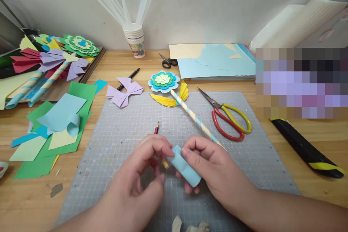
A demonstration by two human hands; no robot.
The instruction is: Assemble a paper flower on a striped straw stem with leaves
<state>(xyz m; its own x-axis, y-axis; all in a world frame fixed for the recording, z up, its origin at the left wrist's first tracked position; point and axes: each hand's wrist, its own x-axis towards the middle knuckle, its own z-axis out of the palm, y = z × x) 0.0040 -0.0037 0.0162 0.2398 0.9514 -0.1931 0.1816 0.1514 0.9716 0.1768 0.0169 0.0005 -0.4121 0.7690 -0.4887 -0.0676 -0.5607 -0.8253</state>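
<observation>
Both hands (146, 166) (209, 166) pinched around folded blue paper (185, 166), palms inward.

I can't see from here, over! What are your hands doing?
Both hands, left and right, pinch blue paper roll over mat. Pencil just behind. Striped stick passes beside right hand.

A light blue folded paper piece (185, 166) is showing between the hands. The cutting mat (130, 130) is looking grey with a pale grid. To the right, scissors (231, 119) are showing red and yellow handles. Farther off, a straw (190, 110) is carrying blue and cream stripes, a paper flower (163, 81) is layering blue and green, and a bow (123, 92) is showing lilac.
</observation>
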